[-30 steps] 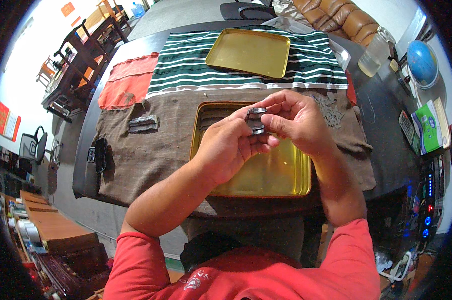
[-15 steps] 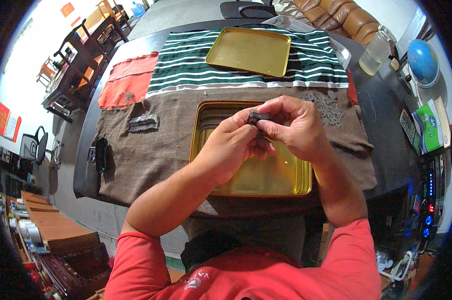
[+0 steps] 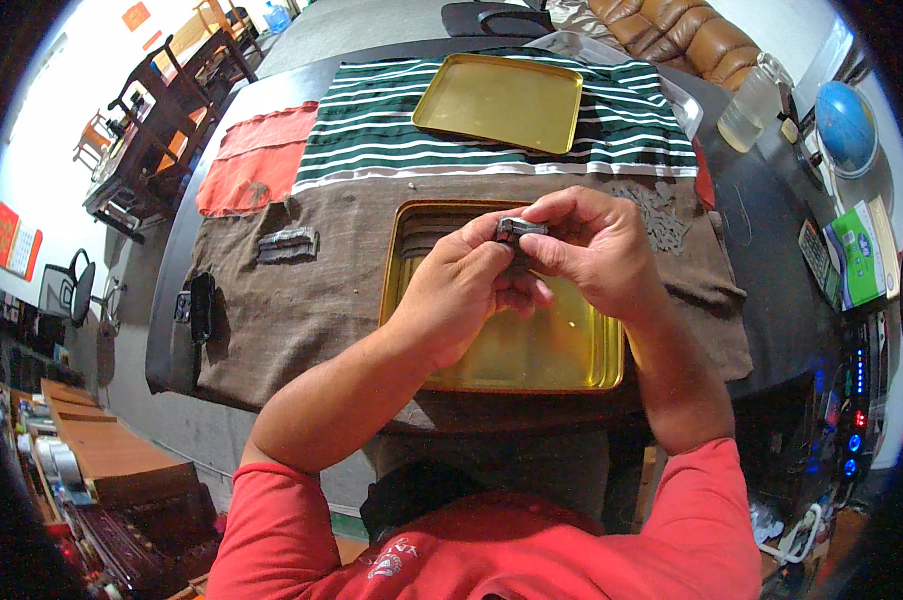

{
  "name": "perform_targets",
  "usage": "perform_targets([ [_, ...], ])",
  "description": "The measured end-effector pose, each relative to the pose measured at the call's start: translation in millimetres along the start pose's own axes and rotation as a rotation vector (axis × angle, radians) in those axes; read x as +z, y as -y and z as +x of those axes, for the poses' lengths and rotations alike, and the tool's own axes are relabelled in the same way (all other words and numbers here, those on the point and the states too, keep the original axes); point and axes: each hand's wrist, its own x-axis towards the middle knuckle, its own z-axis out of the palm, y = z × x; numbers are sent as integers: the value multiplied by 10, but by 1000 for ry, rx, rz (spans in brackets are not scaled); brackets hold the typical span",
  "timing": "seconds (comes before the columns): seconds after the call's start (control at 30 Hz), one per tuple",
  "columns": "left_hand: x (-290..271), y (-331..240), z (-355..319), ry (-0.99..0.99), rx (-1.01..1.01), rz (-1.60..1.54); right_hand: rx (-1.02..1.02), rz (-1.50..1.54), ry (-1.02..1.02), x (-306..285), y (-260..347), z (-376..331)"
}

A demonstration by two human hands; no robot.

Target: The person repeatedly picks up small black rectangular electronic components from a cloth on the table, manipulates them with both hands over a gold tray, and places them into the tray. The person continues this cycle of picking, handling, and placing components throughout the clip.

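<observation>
A small dark metal part (image 3: pixel 519 229) sat pinched between both hands, held in the air above the far half of the near gold tray (image 3: pixel 571 355). The left hand (image 3: pixel 468 290) closed on it from below and the side, thumb and fingers curled tight around its lower edge. The right hand (image 3: pixel 591 250) gripped it from above, its fingertips (image 3: pixel 543 212) pressed on the part's top and right end. What kind of part it was could not be told; the fingers hid most of it.

The near gold tray lay on a brown cloth (image 3: pixel 301 300) that covered the near part of the dark counter (image 3: pixel 761 225). A small grey patch-like piece (image 3: pixel 287 243) lay on that cloth to the left, well apart from the tray, and a black object (image 3: pixel 200 305) lay near the cloth's left edge. Beyond the brown cloth lay a green and white striped cloth (image 3: pixel 371 130) with a 2nd gold tray (image 3: pixel 498 102) on it, and an orange-red cloth (image 3: pixel 256 170) just beside it on the left. A clear jar (image 3: pixel 749 108) stood at the counter's far right.
</observation>
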Motion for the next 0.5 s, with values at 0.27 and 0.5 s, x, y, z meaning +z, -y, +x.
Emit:
perform_targets([
  [0.27,29,1,10,-10,-6,55,53,48,48,-18,46,18],
  [0.5,33,19,-7,44,12,351,141,-87,81,-28,112,-28],
])
